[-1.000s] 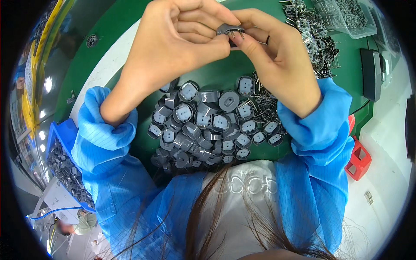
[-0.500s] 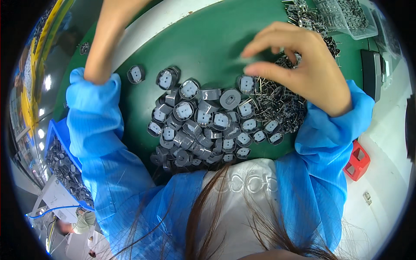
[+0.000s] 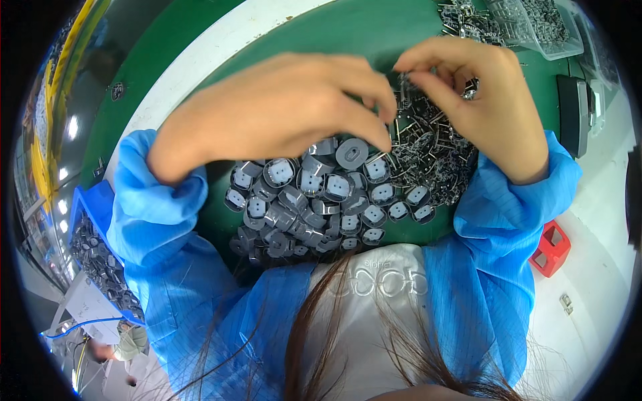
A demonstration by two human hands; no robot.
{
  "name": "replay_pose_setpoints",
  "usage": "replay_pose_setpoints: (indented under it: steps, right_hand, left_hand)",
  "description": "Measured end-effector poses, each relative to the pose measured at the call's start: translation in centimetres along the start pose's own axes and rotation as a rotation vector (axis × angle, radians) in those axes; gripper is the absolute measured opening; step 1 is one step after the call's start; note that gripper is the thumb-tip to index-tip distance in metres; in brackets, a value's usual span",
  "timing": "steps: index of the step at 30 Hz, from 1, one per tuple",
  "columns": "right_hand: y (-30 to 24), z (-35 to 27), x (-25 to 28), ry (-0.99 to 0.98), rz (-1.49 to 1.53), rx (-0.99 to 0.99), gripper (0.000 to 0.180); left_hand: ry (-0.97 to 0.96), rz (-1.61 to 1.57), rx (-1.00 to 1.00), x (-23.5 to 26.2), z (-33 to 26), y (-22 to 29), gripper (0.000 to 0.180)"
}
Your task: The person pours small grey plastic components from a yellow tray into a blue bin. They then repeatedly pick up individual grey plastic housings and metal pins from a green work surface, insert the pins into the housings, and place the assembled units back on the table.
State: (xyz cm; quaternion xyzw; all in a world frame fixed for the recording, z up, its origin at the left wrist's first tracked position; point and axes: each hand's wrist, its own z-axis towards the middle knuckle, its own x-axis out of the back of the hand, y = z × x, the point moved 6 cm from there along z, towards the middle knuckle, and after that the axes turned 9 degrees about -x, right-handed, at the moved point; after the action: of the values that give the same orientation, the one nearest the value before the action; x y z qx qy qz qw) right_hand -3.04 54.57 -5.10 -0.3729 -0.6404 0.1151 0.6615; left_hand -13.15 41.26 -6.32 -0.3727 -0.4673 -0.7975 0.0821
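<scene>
My left hand [image 3: 287,107] stretches across the table over the far side of a heap of grey rounded plastic housings [image 3: 292,199] with pale blue faces. Its thumb and fingers are apart and curved, with nothing visible between them; the hand is slightly blurred. My right hand [image 3: 485,93] pinches a small dark part with metal pins [image 3: 405,81] between thumb and forefinger. Below that hand lies a tangled pile of black parts with metal pins [image 3: 435,157], touching the housings' right side. Some housings are hidden under my left hand.
A clear plastic box [image 3: 545,30] of small metal parts stands at the far right, beside more pinned parts [image 3: 465,20]. A blue bin [image 3: 100,204] of grey pieces is on the left. A red holder [image 3: 552,248] and a black device [image 3: 572,117] are at right.
My left hand has swung in from the far left to over the housings, near my right hand. My right thumb and forefinger have closed on a small pinned part.
</scene>
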Motion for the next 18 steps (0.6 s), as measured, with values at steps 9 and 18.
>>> replay_pose_setpoints:
  steps: [9, 18]
  right_hand:
    - [-2.9, 0.4, 1.3, 0.104, 0.208, -0.221, 0.026]
    - [-1.6, 1.1, 1.0, 0.161, 0.276, 0.083, 0.017]
  left_hand:
    - [0.065, 0.0, 0.048, 0.2, 0.1, -1.1, 0.015]
    - [0.423, 0.115, 0.191, 3.1, -0.1, -2.0, 0.028]
